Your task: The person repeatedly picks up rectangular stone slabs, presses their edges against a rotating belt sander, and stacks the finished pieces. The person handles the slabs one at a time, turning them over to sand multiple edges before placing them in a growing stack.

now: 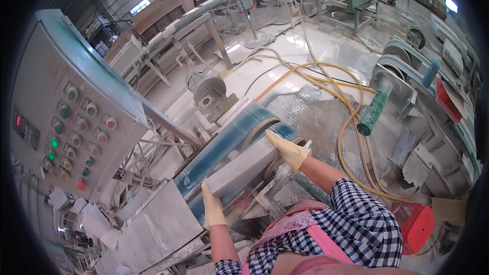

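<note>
A long grey strip, apparently stone (243,168), lies slantwise over a blue belt machine (224,140) in front of me. My left hand (212,208), in a pale yellow glove, is closed against the strip's near left end. At its far right end my right hand (288,150), gloved alike, holds the top and edge with fingers stretched along it. The strip's underside is hidden, so I cannot tell whether it touches the belt. A flat grey plate (158,229) is beside my left hand.
A control panel (76,117) with several buttons stands at left. Behind the belt sits a motor (206,89). Yellow hoses (342,97) cross the wet floor. A green roller (375,108) juts out at right, and a red stool (422,226) is at lower right.
</note>
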Available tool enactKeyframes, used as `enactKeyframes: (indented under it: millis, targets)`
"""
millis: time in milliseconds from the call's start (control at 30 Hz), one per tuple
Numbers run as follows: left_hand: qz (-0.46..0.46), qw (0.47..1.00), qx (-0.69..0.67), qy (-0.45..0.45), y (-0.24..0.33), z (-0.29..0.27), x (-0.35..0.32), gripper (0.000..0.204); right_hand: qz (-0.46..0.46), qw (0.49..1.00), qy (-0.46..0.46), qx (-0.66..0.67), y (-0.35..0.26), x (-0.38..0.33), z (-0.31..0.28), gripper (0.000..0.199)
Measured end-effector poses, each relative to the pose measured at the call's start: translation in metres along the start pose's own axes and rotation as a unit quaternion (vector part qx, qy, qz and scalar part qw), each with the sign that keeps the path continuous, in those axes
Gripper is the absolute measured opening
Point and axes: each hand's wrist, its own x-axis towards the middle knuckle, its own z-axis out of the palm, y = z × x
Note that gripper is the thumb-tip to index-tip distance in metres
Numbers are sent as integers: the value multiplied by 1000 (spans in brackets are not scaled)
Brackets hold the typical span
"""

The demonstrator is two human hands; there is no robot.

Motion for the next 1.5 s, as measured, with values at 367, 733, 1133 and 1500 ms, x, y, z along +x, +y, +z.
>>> enactKeyframes:
  millis: [367,733,1133,1500]
  targets:
    - [-26,994,69,82,27,38,-22,71,16,999,-27,-38,-6,-2,-14,79]
    - [1,997,26,76,27,52,-26,70,-44,998,43,8,6,-6,-2,72]
    - [3,998,12,59,22,50,-22,69,-34,998,42,-19,0,-14,-4,66]
    - [-2,997,34,63,28,61,-26,70,-101,983,9,-156,-1,-15,-14,106]
